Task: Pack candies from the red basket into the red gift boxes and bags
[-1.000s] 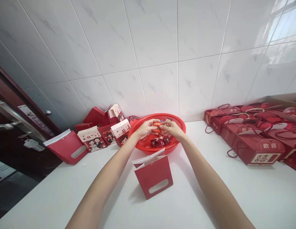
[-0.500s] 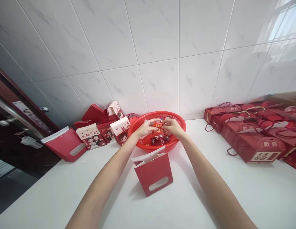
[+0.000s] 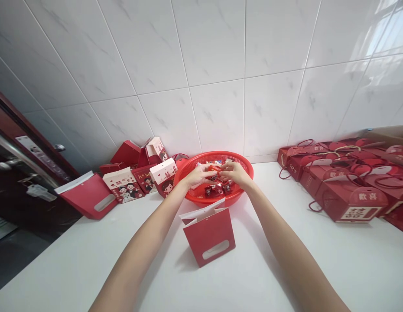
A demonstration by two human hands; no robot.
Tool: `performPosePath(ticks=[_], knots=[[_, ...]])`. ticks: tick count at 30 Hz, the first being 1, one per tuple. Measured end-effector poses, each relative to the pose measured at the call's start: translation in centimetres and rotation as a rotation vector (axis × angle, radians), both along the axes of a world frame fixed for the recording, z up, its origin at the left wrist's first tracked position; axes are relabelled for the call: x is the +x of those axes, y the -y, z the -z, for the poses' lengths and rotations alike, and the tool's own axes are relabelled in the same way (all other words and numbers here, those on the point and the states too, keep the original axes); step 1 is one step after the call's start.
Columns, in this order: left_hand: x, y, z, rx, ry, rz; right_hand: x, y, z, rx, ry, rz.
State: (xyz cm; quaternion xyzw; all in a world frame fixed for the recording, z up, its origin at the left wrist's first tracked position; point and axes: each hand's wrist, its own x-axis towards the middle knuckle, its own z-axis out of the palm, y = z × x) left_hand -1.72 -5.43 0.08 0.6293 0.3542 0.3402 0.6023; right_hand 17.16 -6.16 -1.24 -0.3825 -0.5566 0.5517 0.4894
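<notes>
Both my hands are over a red plastic basket. My left hand is closed with its fingertips on a small red wrapped candy. Pinching the same candy from the other side is my right hand; the fingers partly cover it. Several dark red wrapped candies lie in the basket below. Just in front of the basket a red paper gift bag stands upright, its top open and an oval window low on its front.
Several printed gift boxes and a plain red bag stand on the left. Rows of red boxes with cord handles fill the right side of the white table. A tiled wall rises behind; a door with keys is at far left.
The red candy has tipped between my fingers, so its lettered face shows less than before. My hands stay in nearly the same place, and the gift bag has not moved.
</notes>
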Motion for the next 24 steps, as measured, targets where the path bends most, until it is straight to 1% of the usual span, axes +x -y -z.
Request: performPosePath(ticks=[8,10,14,17,19,21,24], knots=[[1.4,-0.2,-1.0,0.029,0.000,-0.020,0.2,-0.3,0.1,0.068,-0.088,0.051],[1.9,-0.3,-1.3,0.047,-0.011,-0.052,0.2,-0.3,0.1,0.074,-0.121,0.078],[2.4,-0.6,-2.0,0.110,-0.145,-0.177,0.4,-0.6,0.3,0.069,-0.190,0.171],[2.2,-0.9,-2.3,0.081,-0.194,-0.154,0.6,-0.9,0.4,0.066,-0.235,0.219],[2.0,-1.2,-2.3,0.080,-0.159,-0.137,0.6,-0.9,0.3,0.058,-0.254,0.215],[2.1,-1.3,-2.2,0.112,-0.111,-0.168,0.7,-0.8,0.1,0.048,-0.267,0.197],[2.7,-1.2,-1.8,0.148,-0.061,-0.235,0.7,-0.4,-0.2,0.024,-0.301,0.100]])
